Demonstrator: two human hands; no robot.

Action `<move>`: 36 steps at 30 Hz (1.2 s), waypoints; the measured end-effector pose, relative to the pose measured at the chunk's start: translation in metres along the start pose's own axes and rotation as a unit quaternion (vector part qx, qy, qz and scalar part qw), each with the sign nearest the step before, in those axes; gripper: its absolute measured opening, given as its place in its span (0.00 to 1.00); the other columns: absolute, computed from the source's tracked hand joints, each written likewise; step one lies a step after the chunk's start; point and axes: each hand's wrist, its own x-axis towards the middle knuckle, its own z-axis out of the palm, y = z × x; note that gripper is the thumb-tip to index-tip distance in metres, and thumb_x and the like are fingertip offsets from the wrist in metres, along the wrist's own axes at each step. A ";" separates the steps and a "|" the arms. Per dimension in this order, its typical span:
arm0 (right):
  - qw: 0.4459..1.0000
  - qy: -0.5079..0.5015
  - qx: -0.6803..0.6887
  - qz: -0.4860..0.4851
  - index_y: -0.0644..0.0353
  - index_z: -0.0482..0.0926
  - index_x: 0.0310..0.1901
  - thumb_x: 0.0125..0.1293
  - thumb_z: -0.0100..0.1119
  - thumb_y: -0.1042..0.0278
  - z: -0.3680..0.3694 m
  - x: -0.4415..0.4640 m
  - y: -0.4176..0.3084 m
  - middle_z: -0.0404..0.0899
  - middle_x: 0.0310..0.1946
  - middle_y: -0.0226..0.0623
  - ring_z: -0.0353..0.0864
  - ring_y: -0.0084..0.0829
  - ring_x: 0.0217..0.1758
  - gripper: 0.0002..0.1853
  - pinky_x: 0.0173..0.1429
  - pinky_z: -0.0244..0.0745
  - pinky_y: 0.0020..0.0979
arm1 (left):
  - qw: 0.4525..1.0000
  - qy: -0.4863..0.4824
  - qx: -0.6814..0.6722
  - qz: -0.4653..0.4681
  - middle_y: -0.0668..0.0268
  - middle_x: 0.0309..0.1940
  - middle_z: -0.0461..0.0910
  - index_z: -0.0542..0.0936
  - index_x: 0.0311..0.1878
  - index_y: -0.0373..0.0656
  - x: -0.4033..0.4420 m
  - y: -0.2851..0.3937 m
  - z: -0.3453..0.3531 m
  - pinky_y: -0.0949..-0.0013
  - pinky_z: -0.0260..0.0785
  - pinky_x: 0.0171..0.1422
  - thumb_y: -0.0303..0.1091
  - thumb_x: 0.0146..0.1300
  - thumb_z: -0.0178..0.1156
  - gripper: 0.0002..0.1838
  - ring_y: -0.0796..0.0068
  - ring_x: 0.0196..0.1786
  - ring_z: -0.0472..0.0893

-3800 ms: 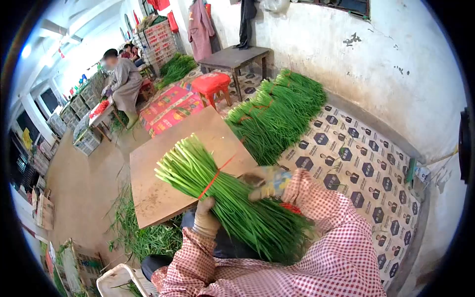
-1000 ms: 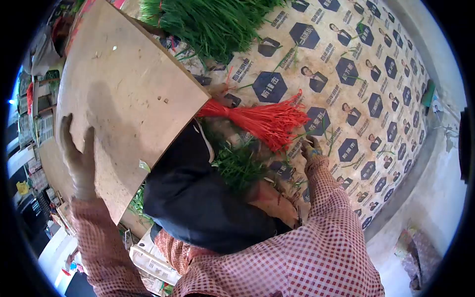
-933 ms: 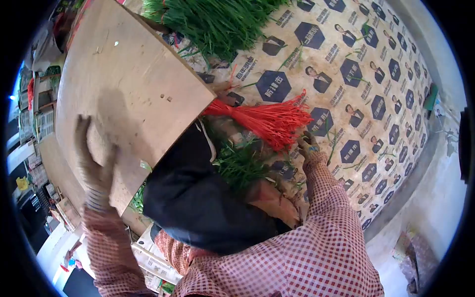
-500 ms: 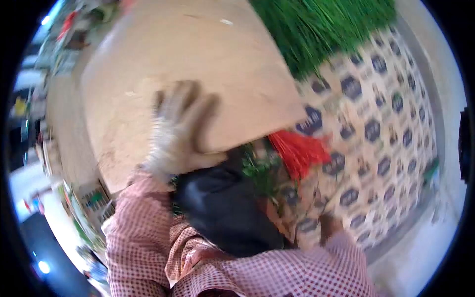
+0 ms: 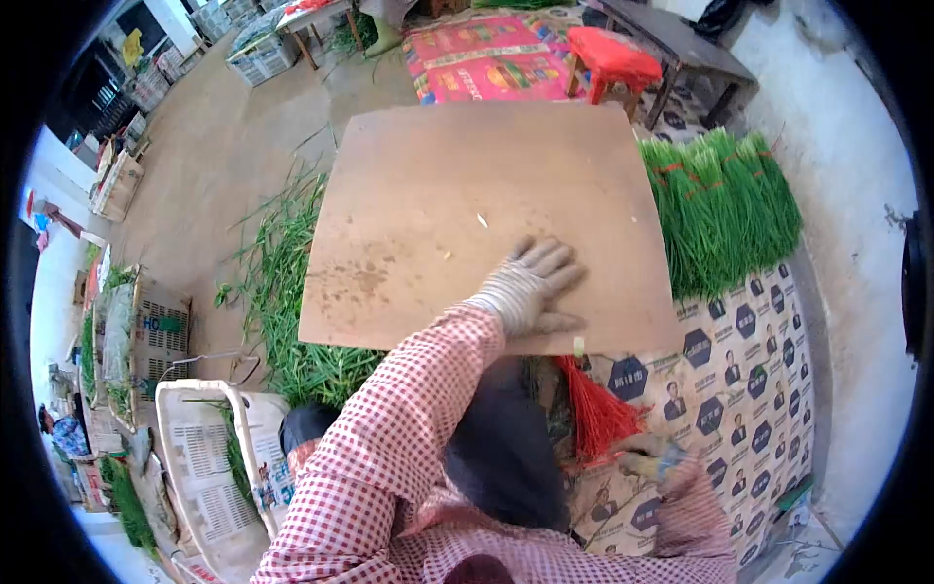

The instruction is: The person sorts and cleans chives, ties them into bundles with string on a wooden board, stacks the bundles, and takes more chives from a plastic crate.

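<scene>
My left hand (image 5: 530, 292), in a pale glove, lies flat with fingers spread on a brown board (image 5: 467, 175). The board carries damp dark specks and a few small pale scraps. My right hand (image 5: 650, 457), gloved too, is at the loose lower ends of a bundle of red ties (image 5: 595, 414). Its fingers are bent together at a thin red strand, partly smeared. The upper end of the red bundle goes under the board's near edge.
Tied bunches of green chives (image 5: 725, 209) lie right of the board, on a printed sheet (image 5: 720, 389). Loose green leaves (image 5: 292, 292) cover the floor to the left, near a white crate (image 5: 209, 467). A red-topped stool (image 5: 613, 58) and dark bench (image 5: 681, 44) stand beyond.
The view has swung, so the board now appears level and farther off, with more floor showing. My left hand stays on the board. My right hand now appears close to the red ties' ends.
</scene>
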 end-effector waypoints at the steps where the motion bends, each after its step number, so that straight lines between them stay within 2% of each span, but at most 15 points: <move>1: 1.000 0.001 -0.008 0.002 0.60 0.84 0.48 0.71 0.57 0.57 -0.018 0.003 -0.029 0.85 0.38 0.33 0.84 0.27 0.41 0.15 0.49 0.76 0.28 | 0.998 0.015 0.035 -0.051 0.52 0.71 0.63 0.69 0.70 0.48 -0.007 -0.026 -0.005 0.43 0.43 0.79 0.65 0.58 0.60 0.42 0.52 0.76 0.58; 3: 0.977 -0.016 0.190 -0.091 0.61 0.85 0.43 0.66 0.62 0.63 -0.053 0.014 -0.085 0.85 0.37 0.36 0.84 0.26 0.39 0.11 0.44 0.77 0.31 | 0.978 0.054 0.055 -0.196 0.52 0.69 0.65 0.71 0.67 0.46 -0.039 -0.074 -0.025 0.47 0.47 0.79 0.61 0.58 0.63 0.40 0.50 0.73 0.61; 6: 0.992 0.043 0.051 -0.107 0.67 0.82 0.47 0.67 0.57 0.64 -0.104 0.077 -0.178 0.81 0.29 0.37 0.81 0.25 0.27 0.14 0.35 0.78 0.28 | 0.883 0.105 0.059 -0.454 0.52 0.63 0.71 0.73 0.64 0.42 -0.117 -0.098 -0.104 0.54 0.61 0.72 0.51 0.58 0.67 0.34 0.51 0.66 0.70; 11: 0.989 0.101 0.057 -0.094 0.60 0.80 0.55 0.71 0.56 0.63 -0.133 0.273 -0.251 0.80 0.31 0.29 0.76 0.23 0.27 0.15 0.31 0.73 0.28 | 0.803 0.172 0.027 -0.570 0.46 0.72 0.60 0.68 0.68 0.42 -0.322 -0.144 -0.122 0.55 0.53 0.77 0.48 0.63 0.64 0.34 0.47 0.76 0.57; 17: 0.967 0.235 -0.039 -0.094 0.52 0.76 0.62 0.73 0.52 0.64 -0.145 0.415 -0.241 0.83 0.39 0.42 0.80 0.24 0.31 0.18 0.36 0.77 0.28 | 0.699 0.189 0.089 -0.684 0.47 0.70 0.63 0.70 0.66 0.38 -0.567 -0.046 -0.145 0.62 0.53 0.77 0.33 0.57 0.69 0.33 0.51 0.74 0.62; 18: 0.954 0.267 0.055 -0.129 0.56 0.74 0.63 0.73 0.53 0.61 -0.136 0.403 -0.243 0.82 0.44 0.45 0.83 0.34 0.39 0.20 0.44 0.79 0.34 | 0.674 0.212 0.117 -0.698 0.48 0.69 0.65 0.71 0.65 0.37 -0.618 -0.021 -0.130 0.62 0.54 0.77 0.31 0.56 0.69 0.32 0.51 0.73 0.63; 20: 0.930 0.322 -0.047 -0.171 0.62 0.67 0.67 0.71 0.54 0.53 -0.121 0.389 -0.231 0.77 0.56 0.53 0.82 0.49 0.53 0.29 0.55 0.80 0.42 | 0.640 0.124 0.120 -0.749 0.49 0.66 0.67 0.70 0.64 0.35 -0.641 0.058 -0.137 0.62 0.55 0.76 0.30 0.57 0.67 0.31 0.52 0.71 0.65; 22: 0.874 0.293 -0.326 -0.210 0.63 0.62 0.71 0.69 0.51 0.43 -0.088 0.351 -0.214 0.67 0.66 0.58 0.72 0.55 0.65 0.37 0.66 0.71 0.45 | 0.566 0.212 0.040 -0.796 0.50 0.63 0.70 0.71 0.64 0.35 -0.687 0.130 -0.100 0.60 0.57 0.75 0.30 0.55 0.68 0.32 0.53 0.68 0.68; 24: 0.812 0.232 -0.487 -0.223 0.64 0.60 0.72 0.68 0.46 0.34 -0.028 0.289 -0.215 0.60 0.71 0.60 0.59 0.54 0.75 0.43 0.76 0.57 0.45 | 0.490 0.041 0.104 -0.865 0.52 0.58 0.74 0.72 0.63 0.36 -0.701 0.205 -0.070 0.60 0.59 0.73 0.30 0.53 0.70 0.33 0.54 0.65 0.71; 26: 0.770 0.203 -0.566 -0.215 0.64 0.59 0.73 0.67 0.43 0.32 -0.001 0.277 -0.221 0.58 0.72 0.59 0.54 0.52 0.78 0.45 0.79 0.51 0.44 | 0.471 0.244 0.055 -0.846 0.54 0.53 0.77 0.74 0.58 0.37 -0.777 0.285 0.028 0.58 0.64 0.68 0.30 0.52 0.71 0.29 0.57 0.59 0.75; 28: 0.730 0.200 -0.626 -0.189 0.65 0.58 0.73 0.67 0.40 0.29 0.016 0.291 -0.234 0.58 0.73 0.58 0.51 0.49 0.79 0.47 0.82 0.40 0.41 | 0.498 0.225 0.091 -0.833 0.56 0.49 0.78 0.75 0.56 0.37 -0.726 0.349 0.052 0.61 0.69 0.63 0.30 0.52 0.72 0.27 0.60 0.54 0.77; 29: 0.742 0.186 -0.617 -0.186 0.64 0.59 0.73 0.67 0.50 0.38 0.019 0.303 -0.252 0.61 0.72 0.56 0.56 0.49 0.78 0.43 0.79 0.50 0.42 | 0.475 0.215 0.069 -0.851 0.55 0.49 0.79 0.75 0.57 0.37 -0.681 0.360 0.035 0.59 0.70 0.62 0.34 0.51 0.73 0.30 0.57 0.54 0.77; 32: 0.732 0.188 -0.614 -0.227 0.63 0.60 0.72 0.66 0.54 0.42 0.011 0.329 -0.291 0.63 0.70 0.55 0.59 0.49 0.76 0.41 0.78 0.53 0.42 | 0.402 0.207 -0.005 -0.892 0.49 0.49 0.80 0.73 0.61 0.37 -0.592 0.377 -0.010 0.56 0.73 0.59 0.47 0.46 0.78 0.41 0.49 0.52 0.79; 34: 0.728 0.225 -0.591 -0.266 0.62 0.61 0.72 0.66 0.57 0.45 -0.019 0.339 -0.307 0.65 0.70 0.54 0.61 0.48 0.75 0.39 0.77 0.56 0.42 | 0.441 0.138 0.017 -0.887 0.49 0.63 0.70 0.65 0.68 0.41 -0.606 0.393 0.012 0.51 0.61 0.69 0.48 0.47 0.75 0.47 0.48 0.66 0.69; 36: 0.725 0.239 -0.539 -0.356 0.61 0.63 0.71 0.65 0.59 0.48 -0.014 0.337 -0.347 0.66 0.69 0.54 0.62 0.48 0.74 0.38 0.75 0.58 0.42 | 0.452 0.134 0.057 -0.880 0.50 0.63 0.68 0.64 0.68 0.44 -0.609 0.397 0.013 0.53 0.58 0.73 0.44 0.48 0.72 0.44 0.49 0.67 0.67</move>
